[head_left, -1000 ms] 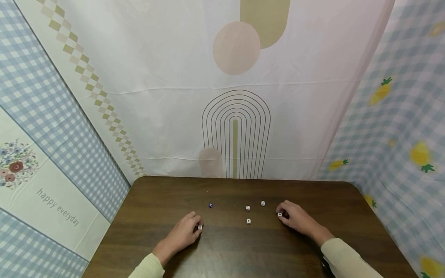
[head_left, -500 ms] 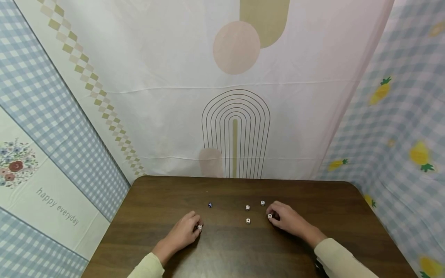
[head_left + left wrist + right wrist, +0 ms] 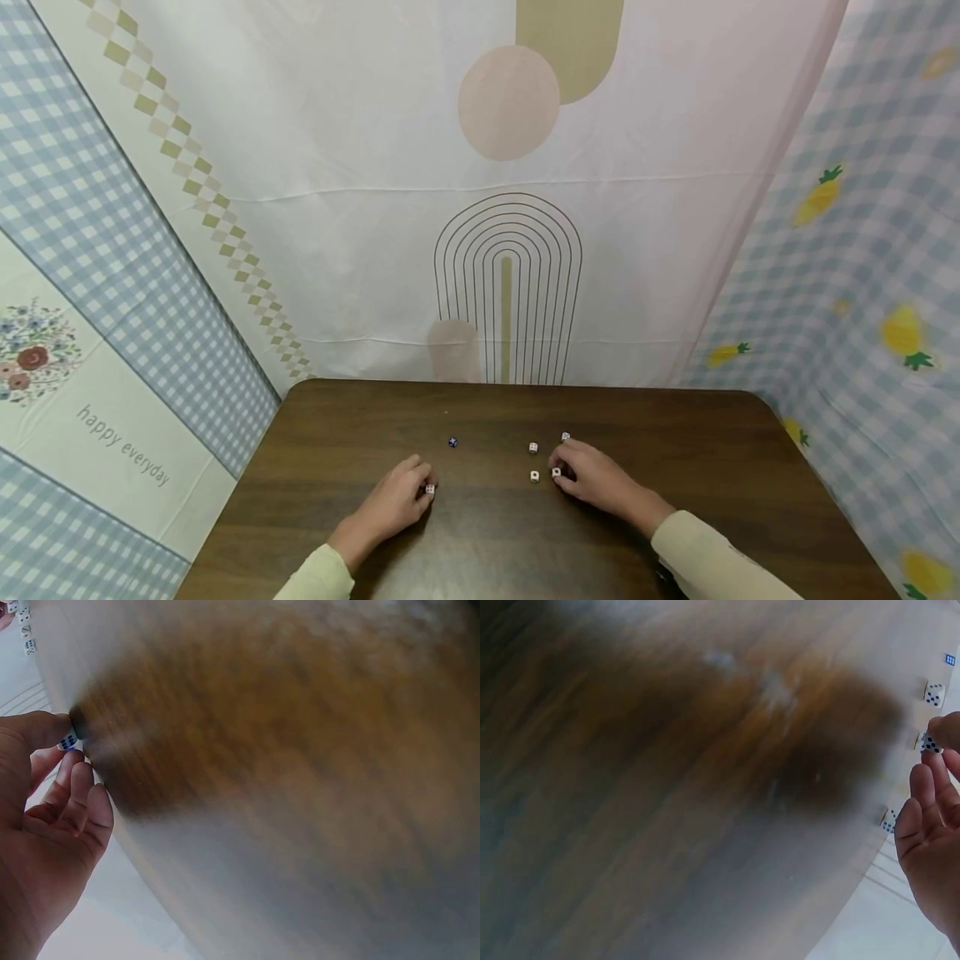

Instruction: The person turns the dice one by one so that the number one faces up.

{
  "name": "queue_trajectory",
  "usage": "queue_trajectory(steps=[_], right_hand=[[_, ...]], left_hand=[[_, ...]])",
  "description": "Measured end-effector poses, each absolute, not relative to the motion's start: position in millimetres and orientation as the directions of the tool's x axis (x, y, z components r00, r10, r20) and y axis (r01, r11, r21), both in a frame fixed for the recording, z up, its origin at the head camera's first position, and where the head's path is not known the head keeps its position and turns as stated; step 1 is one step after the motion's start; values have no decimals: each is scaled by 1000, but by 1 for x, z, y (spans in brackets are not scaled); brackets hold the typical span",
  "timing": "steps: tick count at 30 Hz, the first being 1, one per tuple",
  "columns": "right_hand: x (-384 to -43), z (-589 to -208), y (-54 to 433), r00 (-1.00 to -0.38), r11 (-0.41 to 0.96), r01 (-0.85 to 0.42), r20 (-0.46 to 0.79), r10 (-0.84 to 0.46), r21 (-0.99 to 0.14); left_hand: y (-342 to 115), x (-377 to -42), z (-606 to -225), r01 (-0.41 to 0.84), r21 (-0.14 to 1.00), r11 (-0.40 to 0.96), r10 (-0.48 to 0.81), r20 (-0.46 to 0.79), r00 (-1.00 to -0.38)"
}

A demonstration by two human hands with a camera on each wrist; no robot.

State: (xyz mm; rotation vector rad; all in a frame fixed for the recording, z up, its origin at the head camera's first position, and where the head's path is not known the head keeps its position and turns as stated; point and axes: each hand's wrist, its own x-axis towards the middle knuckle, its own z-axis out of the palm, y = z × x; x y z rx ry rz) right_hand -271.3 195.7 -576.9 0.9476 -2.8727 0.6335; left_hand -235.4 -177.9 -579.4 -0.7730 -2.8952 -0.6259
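My left hand pinches a white die between thumb and finger, low over the table. The dark pips of that die show in the left wrist view. Right of centre, my right hand holds another white die at its fingertips; the right wrist view shows this die under the thumb. Just left of it lies a white die, apart from the held one by a small gap. A second loose white die sits behind that one. A third is partly hidden behind my right hand.
A dark blue die lies alone on the brown wooden table, beyond my left hand. A patterned white cloth hangs behind the table's far edge, with checked cloths at both sides.
My right hand has slid left with its die, from the right of the loose white dice to close beside them. My left hand and its die have stayed in place.
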Motion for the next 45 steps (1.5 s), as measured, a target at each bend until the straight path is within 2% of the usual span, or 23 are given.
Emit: queue_trajectory(steps=[13, 45], right_hand=[[-270, -582, 181, -807, 731, -588, 203, -554, -346], [-268, -584, 173, -807, 729, -587, 187, -560, -351]], left_hand=[[-178, -235, -578, 490, 372, 789, 461, 170, -871], [-178, -236, -580, 485, 378, 789, 460, 160, -873]])
